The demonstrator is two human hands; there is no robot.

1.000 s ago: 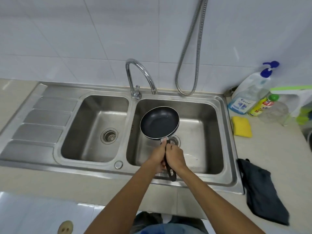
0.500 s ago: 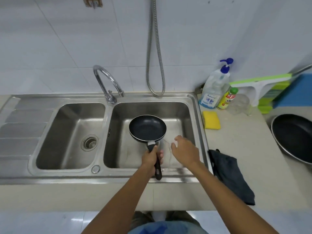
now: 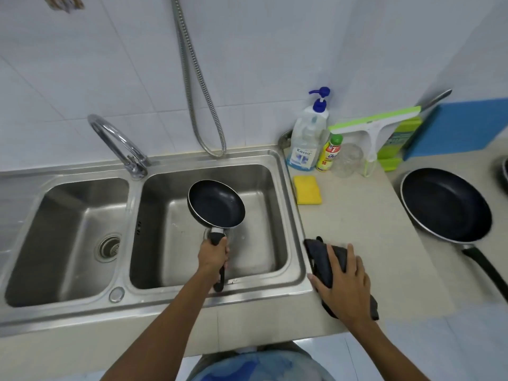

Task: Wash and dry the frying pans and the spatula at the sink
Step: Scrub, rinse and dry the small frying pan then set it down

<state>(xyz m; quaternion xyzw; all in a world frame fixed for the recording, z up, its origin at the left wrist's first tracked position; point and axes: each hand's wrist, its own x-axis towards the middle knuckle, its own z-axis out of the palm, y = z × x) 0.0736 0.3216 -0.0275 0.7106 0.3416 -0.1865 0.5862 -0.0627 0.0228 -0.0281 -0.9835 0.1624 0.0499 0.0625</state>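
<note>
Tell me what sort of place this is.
Most likely a home kitchen: a double steel sink with a tap, a soap bottle and sponge on the counter, plus a small pan and a big pan.

- left hand [image 3: 214,255], centre of frame: fingers wrapped tight round handle [image 3: 222,280], back of hand up
- left forearm: bare, comes in from bottom left-of-centre, slants up and right to the hand, wrist about straight
- right hand [image 3: 343,284], lower right of centre: palm down, fingers spread and near straight, lying on cloth [image 3: 319,255], thumb out to the left at the cloth's edge
- right forearm: bare, enters bottom right, slants up-left
- hands well apart, left a bit higher in frame
</note>
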